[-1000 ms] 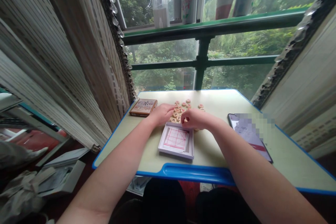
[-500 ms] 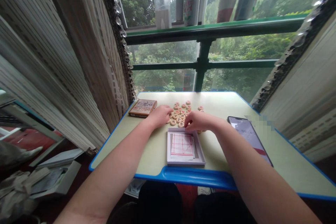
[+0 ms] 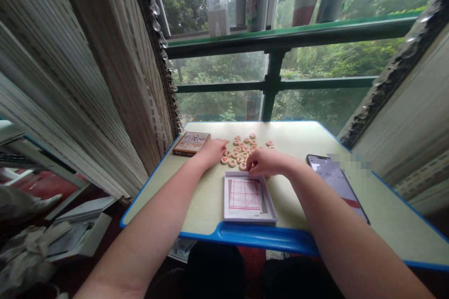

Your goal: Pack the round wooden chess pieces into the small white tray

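Round wooden Chinese chess pieces with red and black characters lie in a loose cluster at the middle of the table. At the cluster's left edge is my left hand, palm down, fingers reaching toward the pieces and holding nothing that I can see. My right hand bends over the front right of the cluster, fingers curled down beside a black-character piece. It covers some pieces, and whatever lies under its fingertips is hidden. Just in front of it sits a shallow white box holding a folded paper board with red lines.
A brown printed box lid lies at the table's left. To the right is a phone near my right forearm. The table has a blue raised edge. Cans and cups stand on the railing; curtains hang on both sides.
My left hand has drawn slightly left, uncovering a red-character piece at the cluster's left edge. My right hand stays nearly in place. The camera view has shifted a little.
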{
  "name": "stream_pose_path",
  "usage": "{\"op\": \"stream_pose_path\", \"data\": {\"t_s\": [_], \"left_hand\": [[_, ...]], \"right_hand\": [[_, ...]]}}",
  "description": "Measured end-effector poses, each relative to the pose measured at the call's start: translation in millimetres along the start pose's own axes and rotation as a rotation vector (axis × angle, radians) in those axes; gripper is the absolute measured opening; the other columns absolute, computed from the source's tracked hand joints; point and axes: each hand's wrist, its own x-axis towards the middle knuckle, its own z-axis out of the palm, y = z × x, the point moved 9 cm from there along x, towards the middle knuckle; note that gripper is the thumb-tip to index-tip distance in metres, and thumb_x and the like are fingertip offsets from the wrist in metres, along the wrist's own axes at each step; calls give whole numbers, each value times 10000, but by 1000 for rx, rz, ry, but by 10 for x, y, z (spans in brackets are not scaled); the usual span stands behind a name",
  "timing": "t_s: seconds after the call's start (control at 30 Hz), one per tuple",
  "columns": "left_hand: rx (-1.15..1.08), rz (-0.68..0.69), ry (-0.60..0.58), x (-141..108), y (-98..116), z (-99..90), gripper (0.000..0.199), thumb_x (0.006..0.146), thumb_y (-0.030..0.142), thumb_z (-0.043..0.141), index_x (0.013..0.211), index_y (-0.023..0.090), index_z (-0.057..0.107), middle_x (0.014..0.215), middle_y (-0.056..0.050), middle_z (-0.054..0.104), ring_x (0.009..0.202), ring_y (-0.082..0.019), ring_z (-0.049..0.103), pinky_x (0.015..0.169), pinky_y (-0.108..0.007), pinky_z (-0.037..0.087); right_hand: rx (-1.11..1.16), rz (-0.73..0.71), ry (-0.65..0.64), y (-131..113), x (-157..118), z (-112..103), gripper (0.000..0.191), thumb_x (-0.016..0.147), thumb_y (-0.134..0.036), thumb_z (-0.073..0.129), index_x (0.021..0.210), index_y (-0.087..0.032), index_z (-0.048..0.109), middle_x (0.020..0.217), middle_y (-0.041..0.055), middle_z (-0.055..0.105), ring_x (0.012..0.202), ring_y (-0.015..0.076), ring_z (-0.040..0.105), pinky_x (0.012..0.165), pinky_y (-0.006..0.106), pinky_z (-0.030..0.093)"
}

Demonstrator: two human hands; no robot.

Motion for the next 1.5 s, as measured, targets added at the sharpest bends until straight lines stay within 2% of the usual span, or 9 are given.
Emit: {"op": "stream_pose_path", "data": {"t_s": [0.1, 0.27, 0.33, 0.43, 0.53, 0.8, 1.17, 1.33, 1.5], "left_hand": [[-16, -58, 3, -24, -6, -60, 470, 831, 182, 484, 1294, 100, 490, 1089, -133, 662, 974, -219, 609, 860, -302, 457], [-156, -76, 77, -147, 130, -394, 419, 763, 317, 587, 1126, 108, 601, 972, -98, 671, 840, -190, 601, 766, -286, 463], [-261, -6, -42, -224, 290, -426, 397, 720, 373, 626, 1032, 127, 639, 922, -68, 670, 765, -166, 587, 678, -260, 456], [-371, 150, -359, -403, 589, -304, 308, 708, 385, 630, 908, 155, 665, 851, -28, 665, 711, -134, 554, 609, -225, 420], [-314, 214, -488, -510, 698, -202, 239, 688, 345, 643, 845, 166, 661, 818, -6, 652, 695, -120, 534, 593, -212, 388], [-177, 233, -488, -439, 628, -57, 208, 663, 338, 664, 805, 187, 648, 833, -2, 625, 786, -151, 536, 651, -228, 375], [-232, 199, -560, -453, 527, -20, 281, 688, 404, 651, 859, 180, 660, 851, -4, 642, 754, -136, 544, 621, -218, 366], [-293, 126, -512, -419, 477, -61, 447, 640, 426, 690, 995, 172, 595, 840, -4, 611, 706, -130, 520, 576, -217, 353], [-312, 115, -509, -414, 458, -51, 459, 642, 425, 682, 1009, 167, 583, 837, -10, 606, 708, -135, 520, 591, -225, 358]], "right_hand": [[0, 2, -4, 8, 10, 14, 249, 640, -234, 578, 837, -195, 725, 763, 28, 689, 599, 120, 573, 502, 197, 370], [11, -2, -9, 37, 23, 37, 258, 638, -240, 570, 841, -199, 723, 724, 23, 682, 572, 114, 560, 513, 206, 370], [11, -6, -7, 46, 28, 42, 257, 639, -246, 568, 840, -201, 721, 719, 20, 681, 566, 112, 556, 508, 207, 366], [13, 5, -18, 70, 38, 63, 261, 635, -256, 575, 847, -203, 718, 715, 19, 680, 562, 110, 555, 495, 204, 355], [23, 24, -28, 96, 47, 83, 271, 632, -261, 577, 856, -200, 716, 712, 21, 678, 558, 109, 555, 483, 200, 350], [0, 31, -37, 93, 44, 86, 299, 628, -260, 588, 895, -207, 711, 763, 28, 685, 585, 118, 563, 491, 204, 358], [-46, 10, -28, 83, 71, 90, 282, 634, -264, 584, 886, -221, 702, 777, 16, 675, 603, 120, 550, 497, 209, 353], [-65, -2, -4, -5, 17, 40, 292, 637, -262, 587, 909, -215, 681, 800, 20, 663, 624, 123, 542, 487, 208, 337], [-63, -29, 17, -47, 15, 22, 273, 650, -220, 573, 899, -213, 684, 806, 23, 656, 636, 123, 535, 495, 208, 337]]}}
